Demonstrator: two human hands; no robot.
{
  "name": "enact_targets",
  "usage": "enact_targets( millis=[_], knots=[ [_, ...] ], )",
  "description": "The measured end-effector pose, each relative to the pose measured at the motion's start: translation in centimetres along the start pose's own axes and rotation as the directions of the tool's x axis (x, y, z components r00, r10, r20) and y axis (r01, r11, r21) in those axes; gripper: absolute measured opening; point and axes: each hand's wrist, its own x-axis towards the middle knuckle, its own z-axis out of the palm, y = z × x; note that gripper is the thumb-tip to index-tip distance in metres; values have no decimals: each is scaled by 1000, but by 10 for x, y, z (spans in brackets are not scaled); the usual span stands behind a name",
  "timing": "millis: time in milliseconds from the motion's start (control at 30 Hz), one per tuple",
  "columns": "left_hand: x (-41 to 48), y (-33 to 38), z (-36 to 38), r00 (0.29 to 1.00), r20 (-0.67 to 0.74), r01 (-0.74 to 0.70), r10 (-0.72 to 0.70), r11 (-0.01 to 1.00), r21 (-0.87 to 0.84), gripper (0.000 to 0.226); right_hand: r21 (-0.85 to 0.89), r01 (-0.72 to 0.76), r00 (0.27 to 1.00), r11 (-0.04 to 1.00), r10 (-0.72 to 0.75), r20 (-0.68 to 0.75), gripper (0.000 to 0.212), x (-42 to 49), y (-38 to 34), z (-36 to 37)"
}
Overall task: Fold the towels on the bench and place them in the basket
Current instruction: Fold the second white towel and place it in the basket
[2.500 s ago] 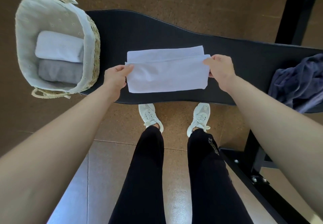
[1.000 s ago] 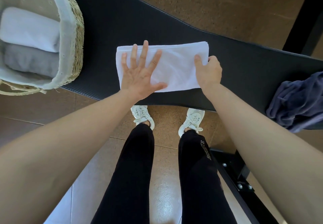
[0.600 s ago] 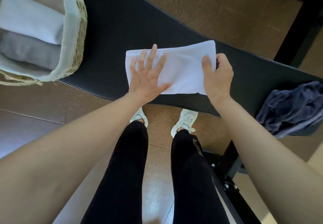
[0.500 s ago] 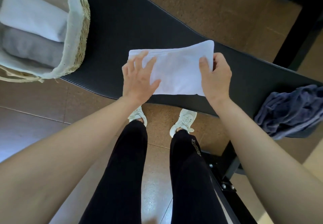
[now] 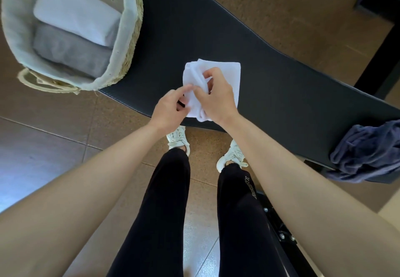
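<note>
A white towel [image 5: 231,75] lies on the black bench [image 5: 281,86], folded over on itself into a shorter stack. My right hand [image 5: 216,97] grips the folded-over end on top of the stack. My left hand [image 5: 171,108] pinches the towel's near left edge with thumb and forefinger. The lined wicker basket [image 5: 129,38] stands on the bench's left end and holds a folded white towel [image 5: 73,10] and a folded grey towel [image 5: 69,54]. A crumpled dark blue towel [image 5: 368,153] hangs at the bench's right end.
Brown tiled floor [image 5: 54,114] surrounds the bench. My legs and white shoes [image 5: 177,138] stand just in front of it. A black metal frame [image 5: 281,233] runs along the floor at the lower right, and a black post [image 5: 381,49] rises at the upper right.
My right hand has carried the towel's right end over to the left, halving its length. My left hand has lifted from pressing flat and now pinches the left edge.
</note>
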Motion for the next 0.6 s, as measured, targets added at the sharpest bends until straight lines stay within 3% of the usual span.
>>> enact_targets(
  millis=[167,300,367,433,533,600],
  knots=[
    [-2,-6,-8,999,20,33,-30,992,-121,48,-31,-10,998,999,12,56,36,8,7,24],
    [-6,-5,-15,979,-194,42,-61,994,-103,41,8,11,998,1000,-12,65,45,-1,10,18],
    [-8,1,-18,949,-305,-72,76,997,24,33,-36,32,998,999,-33,-46,47,-10,17,11],
    [-8,9,-21,902,-327,-228,280,955,189,29,-176,0,966,984,-45,-253,55,-21,31,5],
    [4,21,-22,848,-98,-429,521,784,449,42,-331,-197,909,923,45,-415,84,-31,51,2],
    [17,29,-22,879,125,-439,461,676,592,61,-313,-291,917,904,169,-362,97,-33,59,2]
  ],
)
